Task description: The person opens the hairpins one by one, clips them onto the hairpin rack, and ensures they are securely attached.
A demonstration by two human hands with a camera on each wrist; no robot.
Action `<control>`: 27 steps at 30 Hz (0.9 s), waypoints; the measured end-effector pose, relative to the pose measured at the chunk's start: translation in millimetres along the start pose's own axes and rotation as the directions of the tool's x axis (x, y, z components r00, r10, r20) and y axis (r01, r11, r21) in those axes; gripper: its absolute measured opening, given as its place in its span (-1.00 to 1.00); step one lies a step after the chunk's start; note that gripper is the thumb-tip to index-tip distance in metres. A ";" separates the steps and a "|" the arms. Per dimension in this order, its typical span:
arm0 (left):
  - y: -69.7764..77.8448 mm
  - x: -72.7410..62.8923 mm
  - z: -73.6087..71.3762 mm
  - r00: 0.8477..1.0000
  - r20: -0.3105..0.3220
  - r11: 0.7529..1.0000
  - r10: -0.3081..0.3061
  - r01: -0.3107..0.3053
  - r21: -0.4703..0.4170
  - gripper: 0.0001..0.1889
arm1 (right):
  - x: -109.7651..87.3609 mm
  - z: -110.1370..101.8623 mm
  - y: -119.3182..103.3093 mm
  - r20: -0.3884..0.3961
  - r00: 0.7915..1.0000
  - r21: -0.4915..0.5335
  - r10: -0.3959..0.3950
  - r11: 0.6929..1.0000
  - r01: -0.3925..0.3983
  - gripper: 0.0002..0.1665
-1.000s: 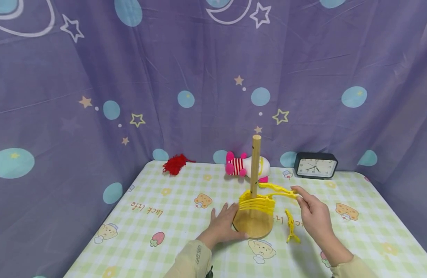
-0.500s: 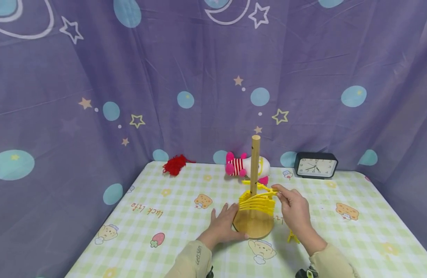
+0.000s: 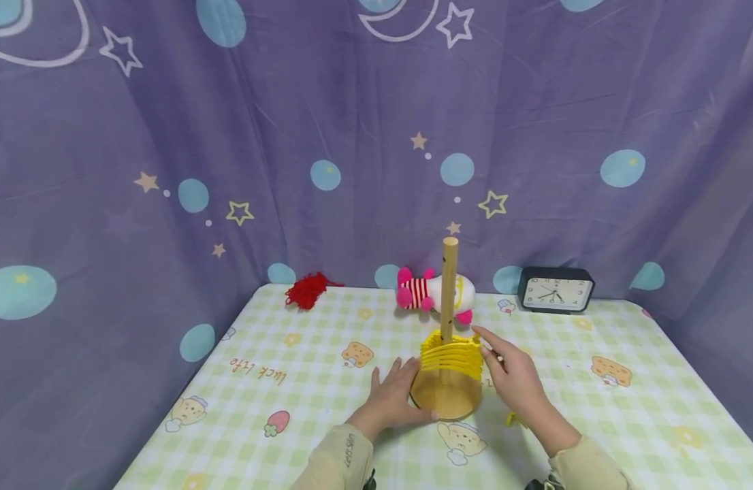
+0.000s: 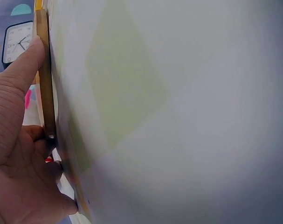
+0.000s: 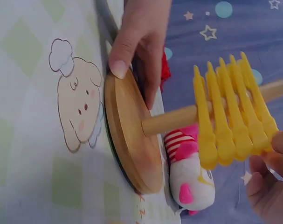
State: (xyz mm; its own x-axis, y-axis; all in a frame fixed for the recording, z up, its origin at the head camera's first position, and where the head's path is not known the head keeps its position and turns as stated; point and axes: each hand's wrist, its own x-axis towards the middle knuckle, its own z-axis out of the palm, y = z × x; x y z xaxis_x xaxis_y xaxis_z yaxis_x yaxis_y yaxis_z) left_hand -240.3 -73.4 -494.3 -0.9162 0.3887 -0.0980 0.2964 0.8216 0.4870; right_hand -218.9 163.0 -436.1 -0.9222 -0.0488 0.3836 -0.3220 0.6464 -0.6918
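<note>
A wooden stand (image 3: 448,401) with a round base and an upright post is on the table. Several yellow plastic strips (image 3: 453,357) with narrow tips are stacked around the lower post, above the base; the right wrist view shows the yellow strips (image 5: 232,126) side by side. My left hand (image 3: 389,401) holds the base's left edge, thumb in front; in the left wrist view its thumb (image 4: 24,65) presses the rim. My right hand (image 3: 520,378) pinches the right end of the top yellow strip. Another yellow piece (image 3: 513,419) lies mostly hidden behind my right wrist.
Behind the post lies a pink and white plush toy (image 3: 416,292). Red yarn (image 3: 308,291) sits at the back left, and a black alarm clock (image 3: 556,290) stands at the back right. A checked cloth (image 3: 229,435) covers the table; a purple curtain (image 3: 352,102) hangs behind.
My right hand has moved left and carried the yellow strip from beside the post onto the stack around it. My left hand stays at the base.
</note>
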 end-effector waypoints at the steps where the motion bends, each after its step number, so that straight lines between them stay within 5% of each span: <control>1: 0.1 -0.3 -0.4 1.000 -0.002 1.000 0.000 0.000 0.002 0.09 | -1.2 -2.8 1.0 0.007 1.000 0.006 0.003 1.000 -0.003 -0.49; 15: 0.2 -0.8 -1.4 1.000 0.007 1.000 -0.016 0.016 0.003 0.10 | -19.8 -30.1 32.1 0.067 0.977 -0.153 0.202 0.970 -0.190 -0.56; 27: 0.1 0.2 -1.2 1.000 0.011 1.000 -0.017 0.017 0.012 0.10 | -32.5 -32.4 58.0 0.244 0.878 -0.232 0.412 0.904 -0.359 -0.37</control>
State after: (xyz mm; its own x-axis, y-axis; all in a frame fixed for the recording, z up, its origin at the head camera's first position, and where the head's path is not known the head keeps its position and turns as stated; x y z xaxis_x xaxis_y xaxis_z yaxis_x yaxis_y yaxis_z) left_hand -240.8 -73.8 -493.2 -0.9182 0.3788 -0.1155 0.2840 0.8332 0.4745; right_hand -200.6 226.8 -468.8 -0.9946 0.0372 -0.0974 0.0899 0.7784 -0.6214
